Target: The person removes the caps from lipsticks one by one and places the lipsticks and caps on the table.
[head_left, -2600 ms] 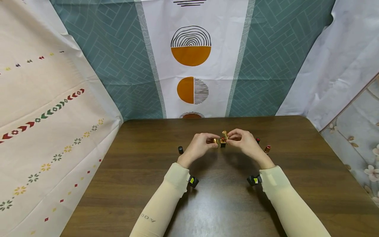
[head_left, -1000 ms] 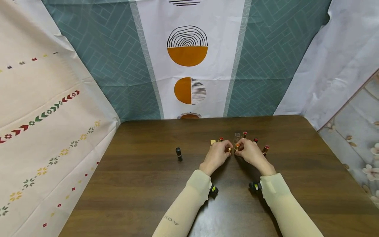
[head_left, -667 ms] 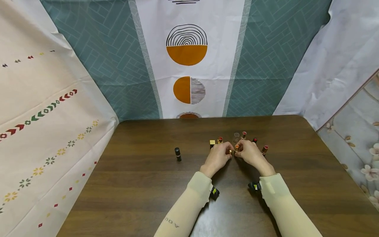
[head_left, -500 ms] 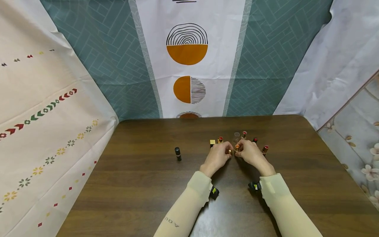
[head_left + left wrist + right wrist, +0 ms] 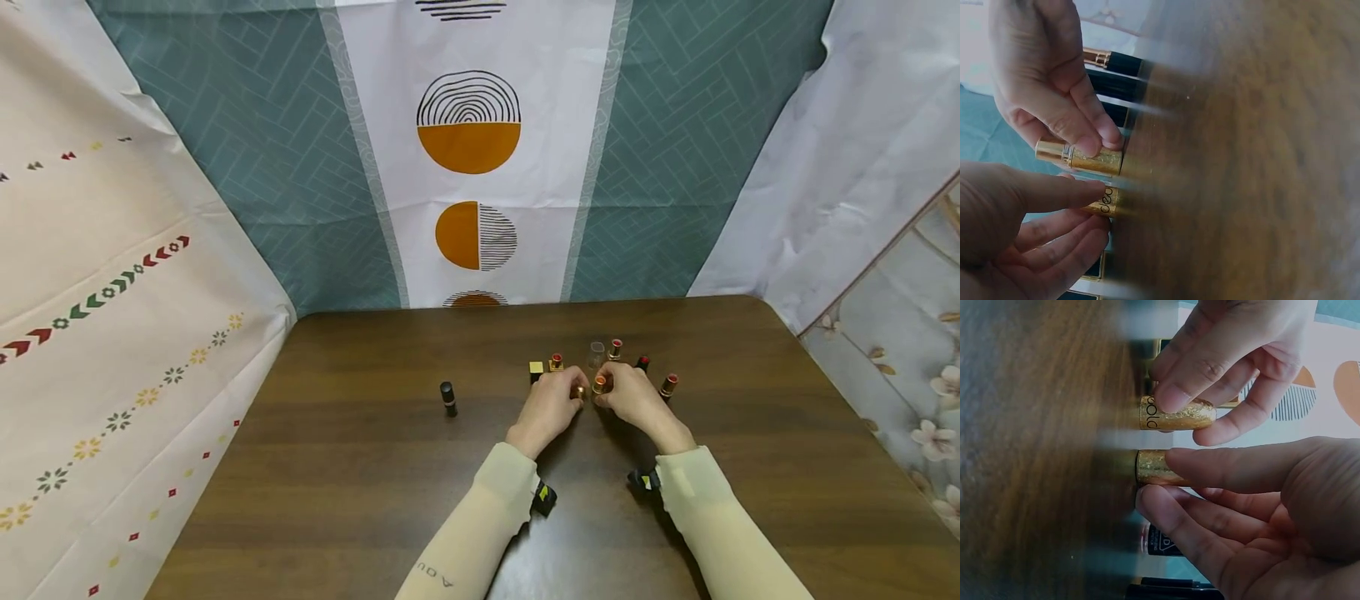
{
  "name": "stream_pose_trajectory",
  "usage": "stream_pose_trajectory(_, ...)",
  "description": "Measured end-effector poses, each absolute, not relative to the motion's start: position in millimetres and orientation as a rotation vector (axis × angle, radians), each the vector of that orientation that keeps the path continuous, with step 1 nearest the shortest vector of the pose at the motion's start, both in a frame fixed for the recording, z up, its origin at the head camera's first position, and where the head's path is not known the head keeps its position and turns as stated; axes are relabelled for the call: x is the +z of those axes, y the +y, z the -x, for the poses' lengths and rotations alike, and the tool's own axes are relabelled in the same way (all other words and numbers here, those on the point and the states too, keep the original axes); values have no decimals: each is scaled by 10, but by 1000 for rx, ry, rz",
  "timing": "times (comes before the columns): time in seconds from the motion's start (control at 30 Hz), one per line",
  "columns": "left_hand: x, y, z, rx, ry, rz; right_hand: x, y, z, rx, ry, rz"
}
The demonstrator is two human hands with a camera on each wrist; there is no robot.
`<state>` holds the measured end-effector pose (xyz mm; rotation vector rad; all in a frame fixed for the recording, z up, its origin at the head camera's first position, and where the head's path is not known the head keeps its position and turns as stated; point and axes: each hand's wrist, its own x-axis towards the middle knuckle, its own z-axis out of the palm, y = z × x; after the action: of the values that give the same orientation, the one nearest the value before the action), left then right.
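Gold cap (image 5: 580,392) upright, left hand (image 5: 550,407) fingers pinching | gold lipstick (image 5: 599,385) upright, right hand (image 5: 636,400) fingers pinching

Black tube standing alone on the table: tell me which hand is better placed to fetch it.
Left. The black tube stands nearer the left hand; the right hand is farther and would likely cross the left.

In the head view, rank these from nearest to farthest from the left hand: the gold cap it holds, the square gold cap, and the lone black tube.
1. Gold cap, pinched in the left hand at its fingertips.
2. Square gold cap, standing just behind the hand.
3. Black tube, alone well off to the left.
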<state>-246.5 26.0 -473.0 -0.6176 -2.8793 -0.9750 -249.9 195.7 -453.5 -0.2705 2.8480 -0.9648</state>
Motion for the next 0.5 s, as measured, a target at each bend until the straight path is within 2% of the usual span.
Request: stream_pose_trajectory(0.5, -4749, 241, 2452, -971, -2893, 623, -4507, 1944, 2479, -898, 2846, 298)
